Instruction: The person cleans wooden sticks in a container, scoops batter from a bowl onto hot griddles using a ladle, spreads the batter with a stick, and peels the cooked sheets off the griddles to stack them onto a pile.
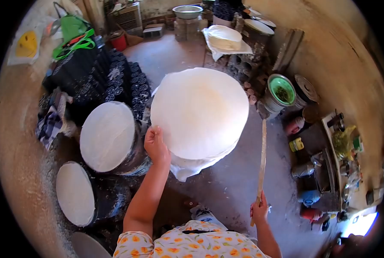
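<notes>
White rim, and there's the left hand (157, 146) at its eight o'clock, finger and thumb closed on the edge; a light, flat pinch should spare it creasing. The round sheet (200, 112) lies mid-view, atop a white cloth (186, 171). Towards five o'clock, the right hand (259, 209) wraps shut round the stick (263, 159), tip towards twelve, best kept steady.

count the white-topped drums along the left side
2: one drum left of the left hand, a second drum lower down. A greyer disc below both is partly cut off.
</notes>
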